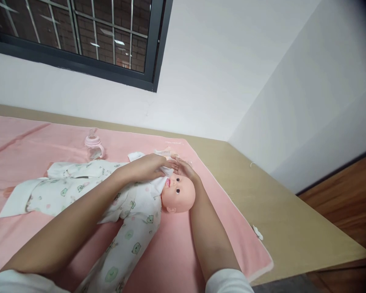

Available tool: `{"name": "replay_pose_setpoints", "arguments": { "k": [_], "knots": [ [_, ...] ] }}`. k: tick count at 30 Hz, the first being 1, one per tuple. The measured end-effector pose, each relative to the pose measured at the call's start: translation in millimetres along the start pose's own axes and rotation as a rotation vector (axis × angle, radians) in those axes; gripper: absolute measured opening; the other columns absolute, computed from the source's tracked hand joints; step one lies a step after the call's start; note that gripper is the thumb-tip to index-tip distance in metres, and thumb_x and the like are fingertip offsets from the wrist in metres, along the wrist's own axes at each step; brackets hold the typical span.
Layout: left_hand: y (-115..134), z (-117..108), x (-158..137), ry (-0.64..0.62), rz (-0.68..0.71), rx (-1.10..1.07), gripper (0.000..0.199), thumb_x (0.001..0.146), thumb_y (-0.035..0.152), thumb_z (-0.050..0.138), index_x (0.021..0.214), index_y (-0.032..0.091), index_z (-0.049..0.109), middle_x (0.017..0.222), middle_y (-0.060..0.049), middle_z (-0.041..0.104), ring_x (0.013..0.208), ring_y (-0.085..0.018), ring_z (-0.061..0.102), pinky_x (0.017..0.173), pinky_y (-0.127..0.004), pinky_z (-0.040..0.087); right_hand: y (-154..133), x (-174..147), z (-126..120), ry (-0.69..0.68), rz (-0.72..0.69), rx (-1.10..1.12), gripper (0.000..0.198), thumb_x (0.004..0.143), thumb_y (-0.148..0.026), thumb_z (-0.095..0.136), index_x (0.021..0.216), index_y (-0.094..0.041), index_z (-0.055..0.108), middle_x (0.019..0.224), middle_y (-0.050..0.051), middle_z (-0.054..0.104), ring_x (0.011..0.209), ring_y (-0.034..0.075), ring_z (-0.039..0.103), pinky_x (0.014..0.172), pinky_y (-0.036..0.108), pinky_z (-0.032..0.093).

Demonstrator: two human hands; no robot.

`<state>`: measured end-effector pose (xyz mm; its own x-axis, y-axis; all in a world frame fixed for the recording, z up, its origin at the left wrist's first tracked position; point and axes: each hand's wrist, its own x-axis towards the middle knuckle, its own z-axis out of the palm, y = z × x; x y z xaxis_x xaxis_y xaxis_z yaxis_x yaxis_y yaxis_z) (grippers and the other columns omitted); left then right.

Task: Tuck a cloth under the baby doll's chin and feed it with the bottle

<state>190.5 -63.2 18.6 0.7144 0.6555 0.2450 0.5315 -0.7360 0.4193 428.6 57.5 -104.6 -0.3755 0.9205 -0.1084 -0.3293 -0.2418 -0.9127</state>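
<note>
A bald baby doll (179, 197) in white pyjamas (137, 203) with a green animal print lies on its back, head to the right. My left hand (152, 166) reaches across its chest, fingers closed on a white cloth (168, 171) beside the chin. Whether this cloth is separate from the doll's collar, I cannot tell. My right hand (184, 167) lies along the far side of the doll's head, fingers stretched out and close to the left fingertips. Behind the hands, partly hidden, is a small item with printed lettering (163, 153).
A pink-topped baby bottle (94, 147) stands beyond the doll's legs. Under everything lies a pink blanket (232, 232) on a wooden tabletop (262, 195). A small white object (258, 232) is at the blanket's right edge. Wall and barred window (110, 40) rise behind.
</note>
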Motion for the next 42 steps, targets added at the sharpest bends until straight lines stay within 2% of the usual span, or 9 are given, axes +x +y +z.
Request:
{"name": "replay_pose_setpoints", "arguments": {
  "k": [3, 8, 13, 17, 20, 25, 29, 35, 42],
  "knots": [
    [-2.9, 1.4, 1.6, 0.038, 0.035, -0.021, 0.035, 0.083, 0.005, 0.055, 0.108, 0.021, 0.074, 0.114, -0.005, 0.074, 0.101, -0.022, 0.067, 0.081, -0.025, 0.044, -0.7, 0.2, 0.3, 0.006, 0.007, -0.002, 0.025, 0.091, -0.023, 0.061, 0.116, -0.018, 0.062, 0.104, 0.007, 0.076, 0.093, 0.018, 0.073, 0.096, 0.033, 0.057],
    [-5.9, 3.6, 3.7, 0.11, 0.008, 0.019, 0.02, 0.084, 0.011, 0.055, 0.088, 0.016, 0.074, 0.094, -0.007, 0.074, 0.087, -0.022, 0.067, 0.073, -0.026, 0.043, -0.5, 1.9, -0.6, 0.002, 0.008, 0.006, 0.024, 0.092, -0.022, 0.059, 0.115, -0.018, 0.061, 0.1, 0.007, 0.076, 0.091, 0.018, 0.073, 0.093, 0.033, 0.058],
    [-6.9, 3.4, 4.0, 0.116, 0.009, -0.007, 0.02, 0.084, 0.011, 0.055, 0.085, 0.016, 0.074, 0.093, -0.007, 0.074, 0.087, -0.021, 0.067, 0.074, -0.026, 0.044, 0.9, 3.7, -3.4, -0.015, 0.004, 0.008, 0.027, 0.091, -0.021, 0.061, 0.117, -0.017, 0.06, 0.1, 0.007, 0.076, 0.089, 0.017, 0.074, 0.094, 0.033, 0.058],
    [-3.0, -0.9, 1.5, 0.081, 0.044, -0.093, 0.019, 0.082, 0.01, 0.059, 0.087, 0.016, 0.077, 0.095, -0.006, 0.074, 0.086, -0.019, 0.067, 0.076, -0.024, 0.046, 1.8, 5.3, -5.3, -0.031, 0.0, 0.007, 0.026, 0.091, -0.02, 0.059, 0.117, -0.017, 0.06, 0.099, 0.006, 0.077, 0.088, 0.017, 0.074, 0.094, 0.033, 0.058],
    [3.7, -4.7, -1.4, 0.006, 0.06, -0.179, 0.023, 0.079, 0.006, 0.062, 0.09, 0.017, 0.079, 0.098, -0.004, 0.075, 0.086, -0.017, 0.068, 0.077, -0.021, 0.046, 2.8, 6.8, -7.0, -0.046, -0.008, 0.0, 0.027, 0.091, -0.022, 0.061, 0.118, -0.018, 0.06, 0.1, 0.006, 0.077, 0.089, 0.017, 0.074, 0.095, 0.033, 0.058],
    [11.1, -5.0, -3.1, -0.114, 0.039, -0.161, 0.021, 0.078, 0.006, 0.062, 0.083, 0.016, 0.079, 0.091, -0.003, 0.075, 0.079, -0.015, 0.067, 0.064, -0.019, 0.044, 4.8, 8.9, -9.6, -0.046, -0.016, -0.002, 0.029, 0.086, -0.024, 0.067, 0.114, -0.019, 0.061, 0.101, 0.006, 0.077, 0.093, 0.019, 0.074, 0.097, 0.036, 0.058],
    [7.3, -1.2, -1.6, -0.106, 0.02, -0.157, 0.016, 0.079, 0.009, 0.063, 0.082, 0.016, 0.078, 0.092, -0.003, 0.075, 0.082, -0.016, 0.068, 0.068, -0.02, 0.044, 5.4, 10.0, -10.9, -0.047, -0.014, -0.009, 0.028, 0.086, -0.024, 0.066, 0.114, -0.02, 0.062, 0.102, 0.007, 0.076, 0.094, 0.019, 0.074, 0.101, 0.038, 0.055],
    [-3.0, 2.4, 0.1, -0.062, 0.007, -0.19, 0.019, 0.079, 0.007, 0.062, 0.085, 0.016, 0.078, 0.093, -0.003, 0.074, 0.082, -0.015, 0.066, 0.072, -0.02, 0.043, 5.1, 9.8, -11.0, -0.061, -0.022, -0.011, 0.03, 0.087, -0.024, 0.066, 0.116, -0.02, 0.062, 0.104, 0.007, 0.077, 0.096, 0.019, 0.074, 0.103, 0.039, 0.055],
    [-3.3, 1.6, 1.4, -0.038, -0.005, -0.234, 0.012, 0.084, 0.017, 0.066, 0.086, 0.015, 0.077, 0.094, -0.003, 0.074, 0.083, -0.016, 0.064, 0.075, -0.021, 0.043, 3.8, 7.6, -7.8, -0.051, -0.021, -0.014, 0.026, 0.09, -0.024, 0.061, 0.116, -0.019, 0.062, 0.103, 0.007, 0.077, 0.093, 0.019, 0.074, 0.101, 0.038, 0.056]
  ]
}}
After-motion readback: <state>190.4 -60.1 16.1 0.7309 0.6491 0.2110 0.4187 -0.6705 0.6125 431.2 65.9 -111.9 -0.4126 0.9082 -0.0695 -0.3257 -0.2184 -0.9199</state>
